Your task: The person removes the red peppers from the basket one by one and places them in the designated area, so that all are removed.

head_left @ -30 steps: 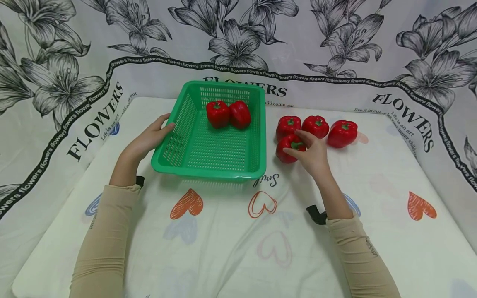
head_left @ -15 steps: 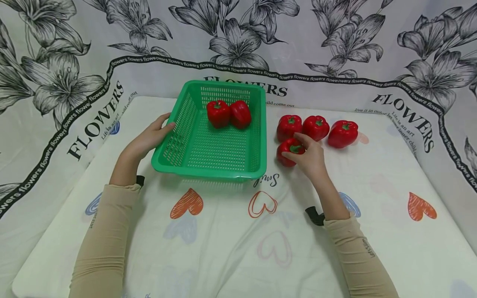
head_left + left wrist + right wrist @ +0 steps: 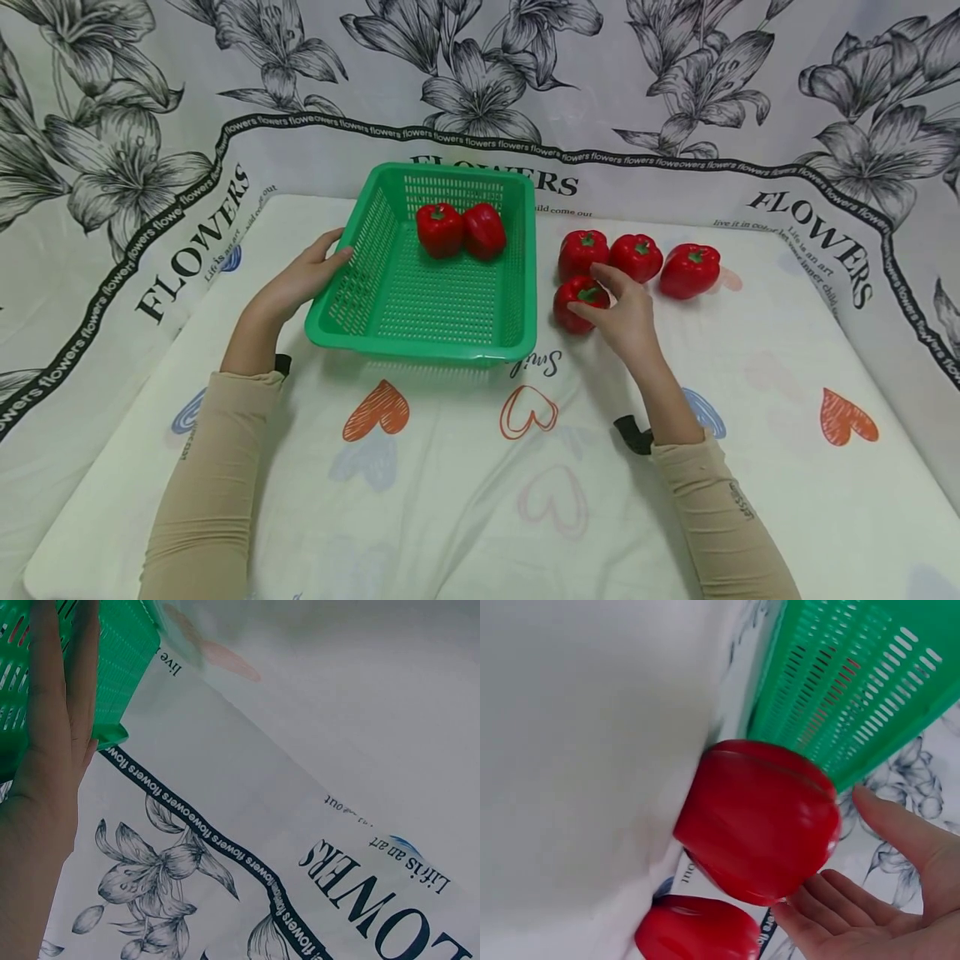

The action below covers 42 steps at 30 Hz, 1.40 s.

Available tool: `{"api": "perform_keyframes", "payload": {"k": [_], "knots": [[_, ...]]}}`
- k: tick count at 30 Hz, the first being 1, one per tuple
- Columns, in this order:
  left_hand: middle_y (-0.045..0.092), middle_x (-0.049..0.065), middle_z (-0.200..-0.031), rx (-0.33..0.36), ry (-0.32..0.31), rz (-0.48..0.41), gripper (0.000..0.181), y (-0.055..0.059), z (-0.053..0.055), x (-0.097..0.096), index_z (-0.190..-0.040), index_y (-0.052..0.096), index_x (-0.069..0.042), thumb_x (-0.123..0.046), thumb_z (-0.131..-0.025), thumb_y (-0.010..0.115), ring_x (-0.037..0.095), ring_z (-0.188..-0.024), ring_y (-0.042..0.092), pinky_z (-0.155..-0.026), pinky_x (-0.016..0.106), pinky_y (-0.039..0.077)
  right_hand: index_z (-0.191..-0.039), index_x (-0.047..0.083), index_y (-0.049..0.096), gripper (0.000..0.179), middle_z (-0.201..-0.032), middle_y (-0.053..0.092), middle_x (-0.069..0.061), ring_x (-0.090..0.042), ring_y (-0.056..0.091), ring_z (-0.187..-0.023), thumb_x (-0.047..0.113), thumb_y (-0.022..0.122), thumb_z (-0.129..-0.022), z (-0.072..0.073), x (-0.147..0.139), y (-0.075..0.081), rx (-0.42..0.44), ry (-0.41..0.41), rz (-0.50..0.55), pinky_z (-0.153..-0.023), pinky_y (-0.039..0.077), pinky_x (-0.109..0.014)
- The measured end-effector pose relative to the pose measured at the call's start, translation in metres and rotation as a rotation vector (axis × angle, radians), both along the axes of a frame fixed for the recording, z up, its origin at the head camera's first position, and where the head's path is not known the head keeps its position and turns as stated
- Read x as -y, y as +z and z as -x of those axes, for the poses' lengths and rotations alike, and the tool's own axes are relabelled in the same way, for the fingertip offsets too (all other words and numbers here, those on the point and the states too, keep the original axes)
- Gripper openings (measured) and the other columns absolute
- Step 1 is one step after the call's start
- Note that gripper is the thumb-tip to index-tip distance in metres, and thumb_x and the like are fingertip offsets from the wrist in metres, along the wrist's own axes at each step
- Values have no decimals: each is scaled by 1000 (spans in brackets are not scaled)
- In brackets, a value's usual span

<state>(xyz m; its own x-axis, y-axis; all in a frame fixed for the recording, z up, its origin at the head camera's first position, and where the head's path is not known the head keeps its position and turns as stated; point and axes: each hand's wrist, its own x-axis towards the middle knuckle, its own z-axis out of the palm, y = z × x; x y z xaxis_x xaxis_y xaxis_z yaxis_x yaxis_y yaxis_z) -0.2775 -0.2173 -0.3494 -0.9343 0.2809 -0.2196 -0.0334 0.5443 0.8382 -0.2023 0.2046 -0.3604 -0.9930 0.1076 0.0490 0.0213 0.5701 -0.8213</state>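
In the head view my left hand (image 3: 305,273) rests against the left side of a green plastic basket (image 3: 420,350), its thumb at the rim. The left wrist view shows its straight fingers (image 3: 49,690) along the slotted outer wall. Two red bell peppers (image 3: 440,231) lie inside the basket. On the other side, my right hand (image 3: 626,315) is at a red bell pepper (image 3: 576,315), with thumb and fingers spread. In the right wrist view the fingertips (image 3: 787,915) are right at the side of this pepper (image 3: 761,825), and the thumb stands apart from it.
Behind the right hand stand three more red bell peppers: one at the left (image 3: 582,252), one in the middle (image 3: 637,254) and one at the right (image 3: 690,271). A white cloth (image 3: 465,500) printed with hearts covers the table, and a flower-printed sheet (image 3: 675,108) hangs behind.
The pepper at my right hand has shifted slightly toward the front and left, away from the pepper behind it. My right hand followed a little, its thumb and fingers now looser. The left hand stays put.
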Motion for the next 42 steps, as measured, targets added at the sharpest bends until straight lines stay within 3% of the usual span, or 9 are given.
{"api": "perform_keyframes", "payload": {"k": [7, 15, 25, 35, 42], "knots": [[19, 25, -158, 4, -7, -4, 65, -1, 0, 0, -159, -1, -19, -41, -106, 31, 43, -143, 24, -114, 68, 15, -147, 15, 45, 71, -149, 49, -7, -28, 43, -140, 22, 78, -84, 4, 9, 14, -27, -4, 0, -101, 48, -50], [13, 23, -161, 4, -7, 5, 64, -2, 1, -1, -159, 0, -18, -39, -106, 31, 44, -147, 18, -114, 68, 14, -146, 18, 45, 68, -149, 48, -4, -24, 40, -140, 29, 76, -86, 22, 28, 29, -72, 24, 28, -107, 43, -51], [19, 26, -158, -4, -4, 10, 68, -2, 0, 1, -159, 1, -19, -47, -105, 31, 45, -143, 25, -112, 69, 17, -150, 14, 39, 72, -153, 43, -6, -24, 39, -143, 30, 72, -88, 52, 60, 40, -80, 156, -19, -111, 41, -47], [20, 26, -157, -9, -1, 14, 68, -2, 0, 3, -159, 0, -18, -46, -105, 31, 45, -142, 27, -113, 68, 17, -150, 8, 36, 75, -154, 42, -9, -22, 38, -143, 30, 72, -89, 85, 86, 39, 5, 218, -41, -113, 39, -41], [18, 24, -159, -1, 2, 13, 68, 0, -1, 1, -159, 0, -19, -45, -105, 32, 43, -144, 25, -113, 67, 17, -151, 9, 34, 75, -155, 40, -7, -22, 35, -145, 32, 71, -90, 93, 91, 54, 70, 243, -72, -117, 34, -38]]}}
